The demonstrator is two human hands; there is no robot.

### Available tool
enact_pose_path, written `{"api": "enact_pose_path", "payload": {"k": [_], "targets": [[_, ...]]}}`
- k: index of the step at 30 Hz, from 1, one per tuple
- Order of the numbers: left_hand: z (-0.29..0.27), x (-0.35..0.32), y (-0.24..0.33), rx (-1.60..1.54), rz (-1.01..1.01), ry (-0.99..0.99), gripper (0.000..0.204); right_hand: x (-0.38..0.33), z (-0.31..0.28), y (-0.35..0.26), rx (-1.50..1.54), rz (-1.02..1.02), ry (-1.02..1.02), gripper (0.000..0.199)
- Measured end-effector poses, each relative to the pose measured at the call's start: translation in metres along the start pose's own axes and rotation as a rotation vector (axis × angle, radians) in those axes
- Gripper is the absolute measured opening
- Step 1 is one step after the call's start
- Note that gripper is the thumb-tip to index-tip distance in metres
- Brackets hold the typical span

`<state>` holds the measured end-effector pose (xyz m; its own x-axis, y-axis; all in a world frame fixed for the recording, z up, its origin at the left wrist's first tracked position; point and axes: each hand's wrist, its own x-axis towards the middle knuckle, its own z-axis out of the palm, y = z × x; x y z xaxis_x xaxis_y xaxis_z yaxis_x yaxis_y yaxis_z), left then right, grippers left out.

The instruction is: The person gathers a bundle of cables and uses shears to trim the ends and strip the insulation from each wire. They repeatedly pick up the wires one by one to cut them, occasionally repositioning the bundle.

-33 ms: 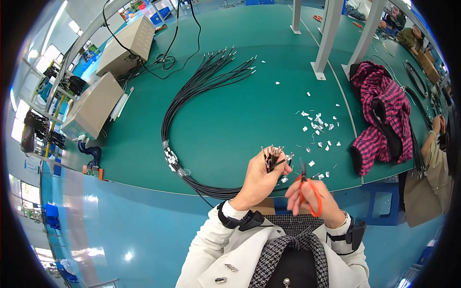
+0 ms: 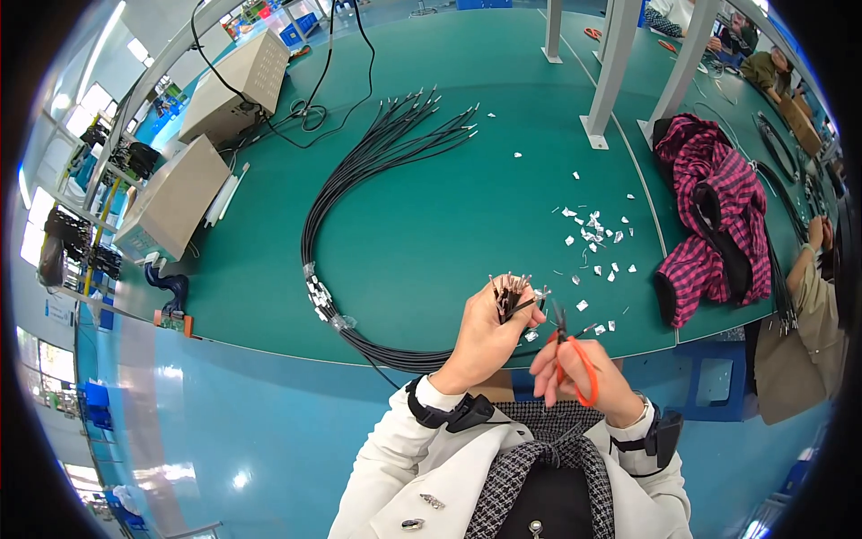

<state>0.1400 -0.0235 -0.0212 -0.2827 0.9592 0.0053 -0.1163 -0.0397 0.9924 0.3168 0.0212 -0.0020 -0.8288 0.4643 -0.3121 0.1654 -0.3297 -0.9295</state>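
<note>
My left hand (image 2: 485,337) is closed around one end of a bundle of black cables (image 2: 404,358). Their stripped, metallic-looking tips (image 2: 510,286) stick up above my fingers. From there the bundle curves left and up the table, and its far ends fan out with pale tips. Clear wrap and several white tags (image 2: 320,296) circle it at the left bend. My right hand (image 2: 593,377) grips orange-handled scissors (image 2: 588,373), the dark blades pointing up just right of the cable tips. The blades look slightly apart and do not touch the cables.
Small silvery-white scraps (image 2: 594,235) are scattered on the green table (image 2: 431,234) ahead. A pink-and-black checked garment (image 2: 718,225) lies to the right, near grey metal posts (image 2: 613,76). Beige boxes (image 2: 175,198) stand at left. At far right, a co-worker's hand (image 2: 819,232) is near other black cables.
My right hand and the scissors have shifted very slightly left. My left hand and the cables stay where they were.
</note>
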Motion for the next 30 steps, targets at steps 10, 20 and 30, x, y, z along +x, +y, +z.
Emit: {"api": "enact_pose_path", "payload": {"k": [10, 20, 30], "targets": [[0.005, -0.004, -0.002, 0.025, 0.067, -0.027, 0.006, 0.009, -0.002, 0.000, -0.009, 0.121, -0.030, 0.059], [0.003, -0.004, -0.008, 0.164, 0.154, -0.032, 0.015, 0.015, -0.004, -0.012, 0.015, 0.147, -0.018, 0.061], [-0.002, -0.004, -0.008, 0.042, 0.033, -0.033, 0.006, 0.018, -0.009, -0.004, 0.072, 0.120, 0.015, 0.057]]}}
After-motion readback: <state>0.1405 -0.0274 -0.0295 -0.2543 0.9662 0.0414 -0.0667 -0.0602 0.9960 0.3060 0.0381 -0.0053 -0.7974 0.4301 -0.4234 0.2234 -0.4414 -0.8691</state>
